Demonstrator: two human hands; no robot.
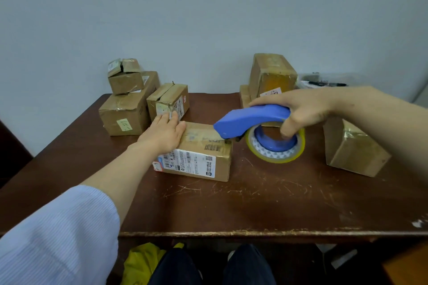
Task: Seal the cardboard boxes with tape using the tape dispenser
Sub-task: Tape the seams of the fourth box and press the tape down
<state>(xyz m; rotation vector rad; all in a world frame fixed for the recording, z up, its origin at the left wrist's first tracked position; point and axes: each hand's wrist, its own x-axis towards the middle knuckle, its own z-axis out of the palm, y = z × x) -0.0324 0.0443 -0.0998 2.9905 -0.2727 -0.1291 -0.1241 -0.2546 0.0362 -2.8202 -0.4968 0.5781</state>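
At the far left of the brown table (266, 203), a small box (125, 76) sits on top of a larger box (126, 112), with another box (168, 100) just right of them. The left hand (165, 133) lies flat, fingers spread, on the left end of the labelled box (196, 155) in the middle. The right hand (303, 111) grips the blue tape dispenser (253, 120), whose nose touches that box's top right edge. Its yellowish tape roll (275, 146) hangs beside the box. Another box (352, 148) stands at the right.
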